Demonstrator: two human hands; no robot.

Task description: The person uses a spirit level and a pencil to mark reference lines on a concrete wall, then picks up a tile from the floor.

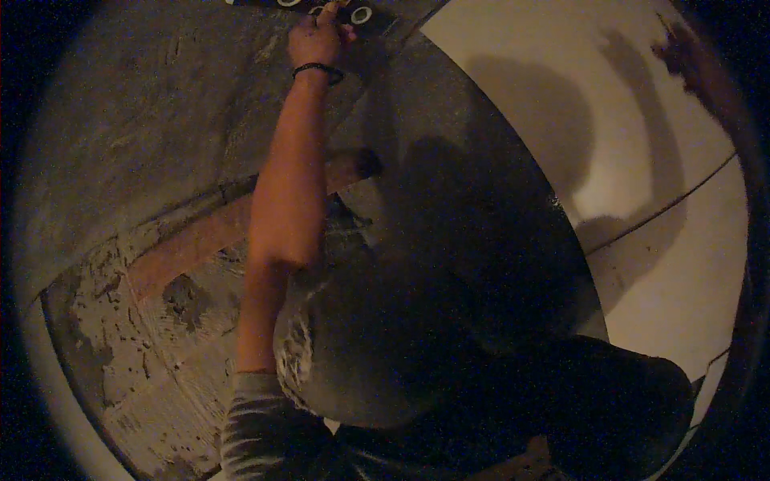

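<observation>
My left arm (289,184), with 1 dark band (318,74) at the wrist, extends across the rough grey surface (160,120), the fingers (326,16) of my left hand (318,42) meeting a dark ringed object (362,10) near that surface's right edge, beside the pale panels (674,272). Whether they close round it, or how my right fingers stand, I cannot tell. A reddish strip (200,232) passes behind my arm, bordering smeared paste (160,353).

1 thin dark wristband (318,69) and 1 short, creased grey sleeve (261,425)
</observation>
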